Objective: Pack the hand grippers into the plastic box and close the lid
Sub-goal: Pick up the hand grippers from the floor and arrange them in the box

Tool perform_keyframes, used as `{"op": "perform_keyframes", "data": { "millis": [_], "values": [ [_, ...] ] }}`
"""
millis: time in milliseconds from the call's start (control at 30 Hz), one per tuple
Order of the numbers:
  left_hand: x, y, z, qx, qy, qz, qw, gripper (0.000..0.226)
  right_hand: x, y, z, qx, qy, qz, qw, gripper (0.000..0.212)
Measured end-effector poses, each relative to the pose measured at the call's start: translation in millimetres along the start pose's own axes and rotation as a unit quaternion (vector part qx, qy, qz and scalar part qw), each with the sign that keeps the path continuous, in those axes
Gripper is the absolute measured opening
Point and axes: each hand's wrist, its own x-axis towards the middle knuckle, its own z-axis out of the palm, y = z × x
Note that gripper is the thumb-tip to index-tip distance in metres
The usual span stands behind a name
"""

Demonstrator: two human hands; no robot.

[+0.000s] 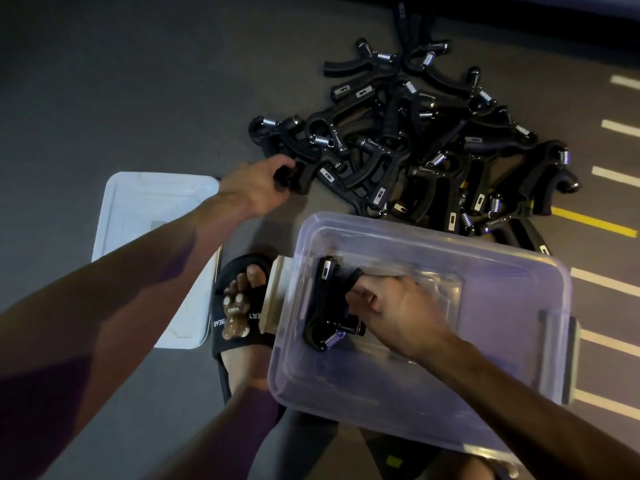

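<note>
A heap of several black hand grippers (426,147) with steel springs lies on the dark floor ahead. My left hand (258,187) reaches to the heap's near-left edge and closes on the handle of one hand gripper (298,176) there. A clear plastic box (512,341) stands open below the heap. Inside it, my right hand (391,313) holds a black hand gripper (327,306) against the box's left inner wall, spring end toward me. The white lid (145,216) lies flat on the floor to the left, partly under my left forearm.
A foot in a black slide sandal (239,313) with a brown bear charm rests between lid and box, touching the box's left side. White floor stripes (620,126) and a yellow line (595,221) run along the right. Dark floor spreads to the upper left.
</note>
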Motion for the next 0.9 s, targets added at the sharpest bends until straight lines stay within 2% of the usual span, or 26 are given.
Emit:
{"op": "perform_keyframes", "data": {
  "millis": [133, 267, 333, 467, 567, 733, 900],
  "values": [
    [-14, -7, -5, -0.015, 0.119, 0.027, 0.992, 0.038, -6, -3, -8, 0.035, 0.057, -0.028, 0.997, 0.023],
    [-40, -10, -21, -0.121, 0.265, 0.099, 0.951, 0.031, -16, -11, -25, 0.107, 0.097, -0.046, 0.988, 0.020],
    [-54, -7, -34, -0.195, 0.309, 0.139, 0.921, 0.032, -23, -19, -38, 0.142, 0.129, -0.066, 0.979, 0.014],
    [-87, 13, -61, -0.205, 0.347, 0.243, 0.883, 0.030, -32, -31, -59, 0.246, 0.194, -0.069, 0.947, 0.009],
    [-107, 33, -76, -0.232, 0.323, 0.305, 0.866, 0.028, -37, -35, -73, 0.283, 0.235, -0.085, 0.926, 0.015],
    [-128, 55, -70, -0.327, 0.153, 0.350, 0.864, 0.024, -42, -36, -89, 0.306, 0.299, -0.097, 0.899, 0.028],
    [-146, 69, -32, -0.390, 0.057, 0.308, 0.866, 0.025, -46, -38, -78, 0.341, 0.238, -0.091, 0.905, 0.023]
  ]
}}
